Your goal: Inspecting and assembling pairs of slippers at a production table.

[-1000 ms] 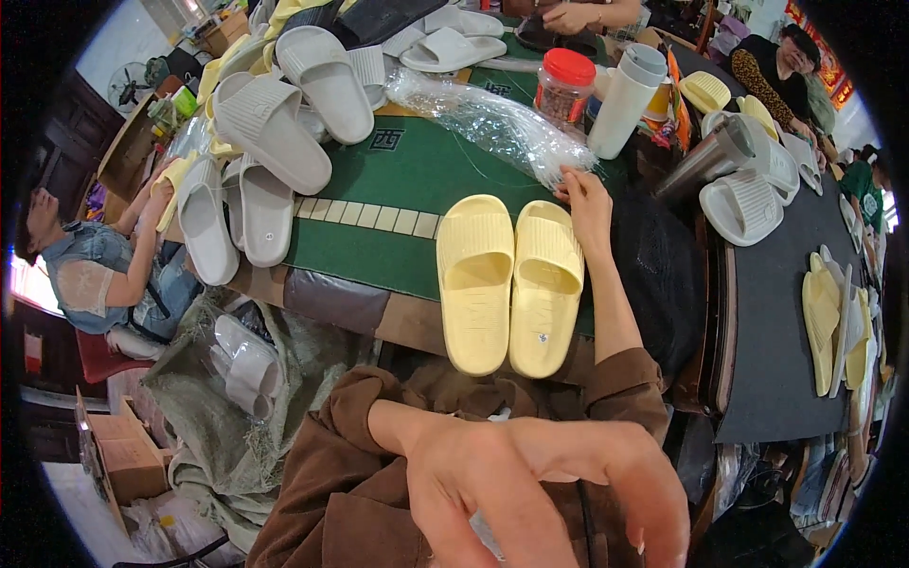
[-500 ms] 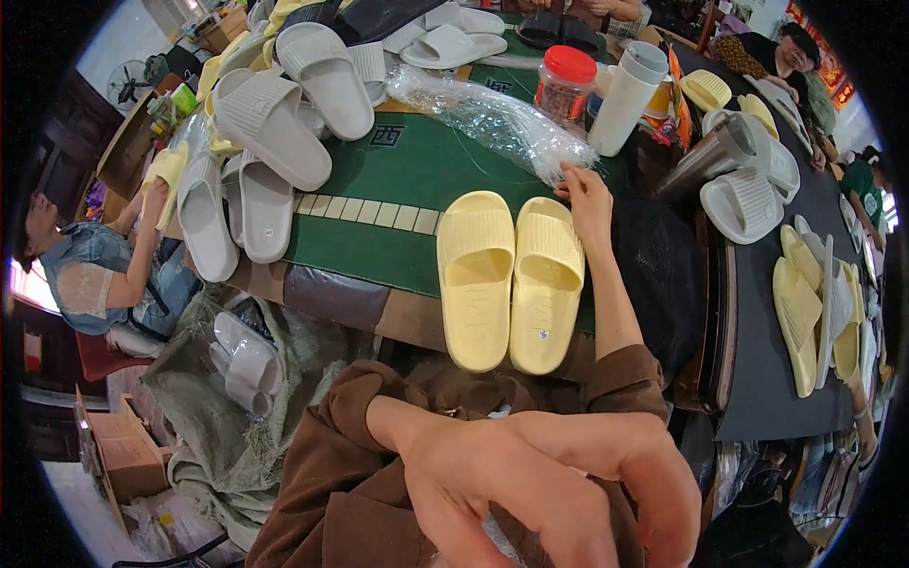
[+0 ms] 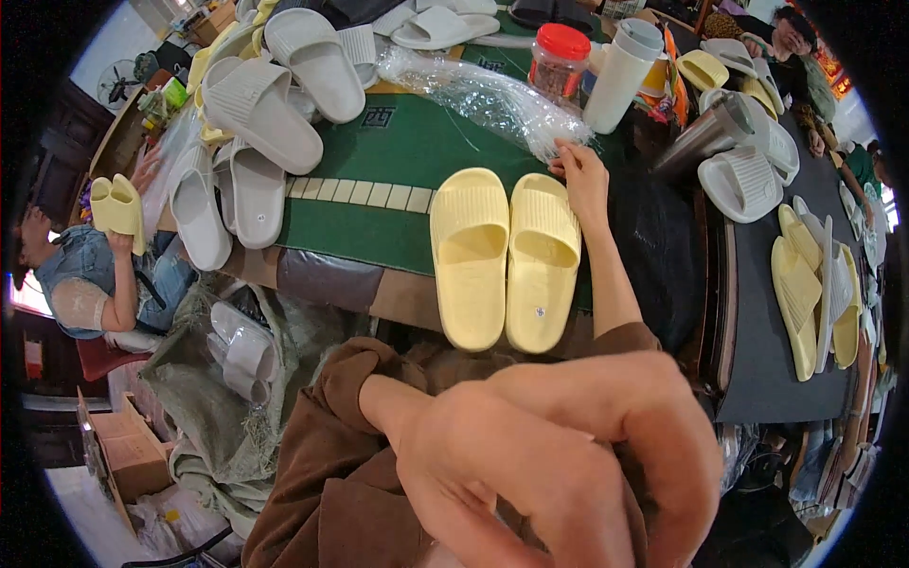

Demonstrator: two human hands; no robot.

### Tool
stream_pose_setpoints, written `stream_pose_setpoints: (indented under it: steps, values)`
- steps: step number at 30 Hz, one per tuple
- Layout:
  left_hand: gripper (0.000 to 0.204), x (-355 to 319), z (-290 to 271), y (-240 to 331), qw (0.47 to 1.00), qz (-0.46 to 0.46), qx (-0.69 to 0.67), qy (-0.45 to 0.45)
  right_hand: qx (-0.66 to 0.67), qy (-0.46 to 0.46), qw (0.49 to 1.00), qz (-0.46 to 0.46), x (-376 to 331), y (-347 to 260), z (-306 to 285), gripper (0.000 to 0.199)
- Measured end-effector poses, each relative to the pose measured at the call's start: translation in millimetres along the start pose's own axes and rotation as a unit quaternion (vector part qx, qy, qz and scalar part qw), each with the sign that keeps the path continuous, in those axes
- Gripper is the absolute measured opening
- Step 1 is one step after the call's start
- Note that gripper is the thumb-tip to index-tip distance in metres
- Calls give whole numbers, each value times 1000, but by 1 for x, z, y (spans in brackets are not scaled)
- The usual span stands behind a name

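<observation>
The right hand [image 3: 584, 180] reaches forward, its fingertips drawn together at the frayed white end of a bundle of clear strands [image 3: 483, 99], touching it, though whether they grip any strand I cannot tell. The left hand [image 3: 559, 445] looms large and close to the camera, its fingers bent and curled downward; their tips are hidden or out of view, so I cannot tell whether they hold anything. Just on the near side of the right fingers, a little to their left, lies a pair of pale yellow slippers [image 3: 469, 284], side by side, toes pointing away from the person and heels reaching past the edge of the green mat [image 3: 341, 251]; the right slipper sits just beside the right wrist, and both lie beyond the left fingers. From the right fingers, the strands stretch away to the left. Farther beyond those fingers stand a red-lidded jar [image 3: 557, 71] and a white bottle [image 3: 622, 76], with a metal tumbler [image 3: 705, 134] leaning to their right. Left of the right fingers runs a row of cream tiles [image 3: 358, 191], and beyond that rises a heap of grey slippers [image 3: 260, 114]. Well to the left of both hands, a co-worker in a denim vest [image 3: 85, 293] holds up yellow slippers [image 3: 118, 208]
</observation>
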State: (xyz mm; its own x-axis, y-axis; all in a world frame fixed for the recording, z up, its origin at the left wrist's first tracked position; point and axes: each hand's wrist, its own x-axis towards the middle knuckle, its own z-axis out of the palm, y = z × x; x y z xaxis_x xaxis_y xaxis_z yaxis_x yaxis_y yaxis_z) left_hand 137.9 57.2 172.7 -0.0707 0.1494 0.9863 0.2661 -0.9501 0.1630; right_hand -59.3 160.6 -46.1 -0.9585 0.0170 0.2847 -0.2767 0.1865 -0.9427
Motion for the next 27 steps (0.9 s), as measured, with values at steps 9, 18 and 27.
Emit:
stream_pose_setpoints:
  steps: [9, 18, 27]
  values:
    - [4, -33, 35, 21, 949, -156, 24, 274, 4, 1, 1000, 15, -4, -5, -2, 25]
    - [8, -99, 6, 37, 772, -469, 376, 208, -59, 36, 998, -8, -24, -17, -15, 25]
    - [56, -128, -12, 24, 669, -410, 576, 231, 55, -94, 991, -72, -112, -129, -36, 23]
